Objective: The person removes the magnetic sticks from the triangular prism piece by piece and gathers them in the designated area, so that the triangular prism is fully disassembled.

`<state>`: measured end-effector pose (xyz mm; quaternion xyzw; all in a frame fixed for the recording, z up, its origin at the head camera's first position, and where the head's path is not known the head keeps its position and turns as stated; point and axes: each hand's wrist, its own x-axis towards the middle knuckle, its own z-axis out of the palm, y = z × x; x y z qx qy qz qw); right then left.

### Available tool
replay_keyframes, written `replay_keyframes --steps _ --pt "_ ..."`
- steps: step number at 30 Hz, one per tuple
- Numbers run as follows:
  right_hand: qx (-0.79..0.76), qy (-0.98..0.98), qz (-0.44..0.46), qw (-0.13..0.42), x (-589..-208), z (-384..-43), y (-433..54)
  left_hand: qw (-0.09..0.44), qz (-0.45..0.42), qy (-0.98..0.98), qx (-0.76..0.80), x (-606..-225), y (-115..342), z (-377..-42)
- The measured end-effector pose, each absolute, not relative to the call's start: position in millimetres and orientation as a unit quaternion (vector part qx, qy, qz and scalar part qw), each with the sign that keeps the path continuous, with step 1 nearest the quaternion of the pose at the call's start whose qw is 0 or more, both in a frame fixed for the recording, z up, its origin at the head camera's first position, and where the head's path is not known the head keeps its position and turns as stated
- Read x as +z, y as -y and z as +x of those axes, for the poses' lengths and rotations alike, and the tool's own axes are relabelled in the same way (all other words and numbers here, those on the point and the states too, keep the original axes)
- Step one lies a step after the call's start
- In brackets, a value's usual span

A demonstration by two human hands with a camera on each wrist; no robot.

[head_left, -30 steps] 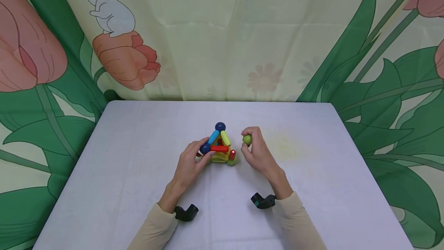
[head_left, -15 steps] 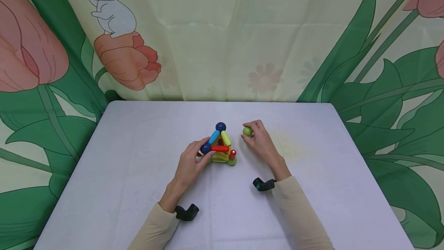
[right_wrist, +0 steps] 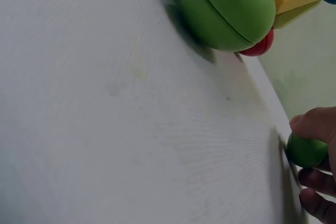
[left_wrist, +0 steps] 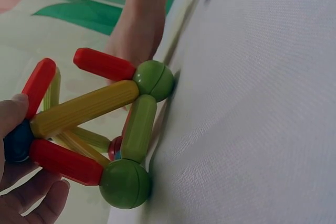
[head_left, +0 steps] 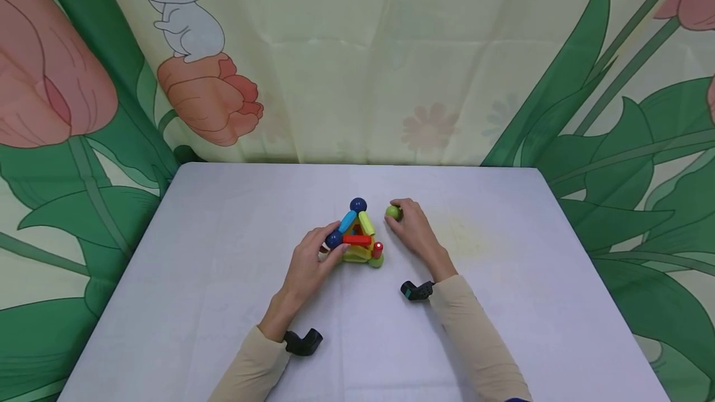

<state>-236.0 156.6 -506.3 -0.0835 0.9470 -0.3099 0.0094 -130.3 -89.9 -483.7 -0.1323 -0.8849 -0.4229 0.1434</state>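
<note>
A small frame of coloured rods and balls stands on the white table, with a red rod (head_left: 357,240) across its middle and a dark blue ball (head_left: 358,205) at its far end. My left hand (head_left: 306,265) holds it by another dark blue ball (head_left: 334,239) at the left corner. In the left wrist view, two green balls (left_wrist: 126,183) at its base join yellow and green rods (left_wrist: 140,129). To the frame's right, apart from it, my right hand (head_left: 416,231) pinches a loose green ball (right_wrist: 307,150) close to the tabletop.
The white-covered table (head_left: 234,216) ends at a back edge in front of a curtain (head_left: 335,79) printed with flowers and leaves. Black wrist devices (head_left: 303,343) sit on both wrists. A faint yellowish stain (head_left: 460,237) marks the cloth to the right.
My right hand has moved away from me and slightly left with the green ball. My left hand stays on the frame. The head view has shifted a little.
</note>
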Motion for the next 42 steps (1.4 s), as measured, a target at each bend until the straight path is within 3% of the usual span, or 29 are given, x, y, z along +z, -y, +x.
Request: replay_keyframes --steps 17,33,42 --pt "-0.314 -0.946 -0.085 0.009 -507 -234 -157 0.140 -0.131 0.883 -0.429 -482 90 -129" --pt "-0.317 -0.943 -0.088 -0.051 -481 -209 -160 0.139 -0.132 0.883 -0.429 -480 90 -129" --pt "-0.344 -0.926 -0.132 -0.084 -462 -183 -150 0.134 -0.132 0.882 -0.433 -481 91 -129"
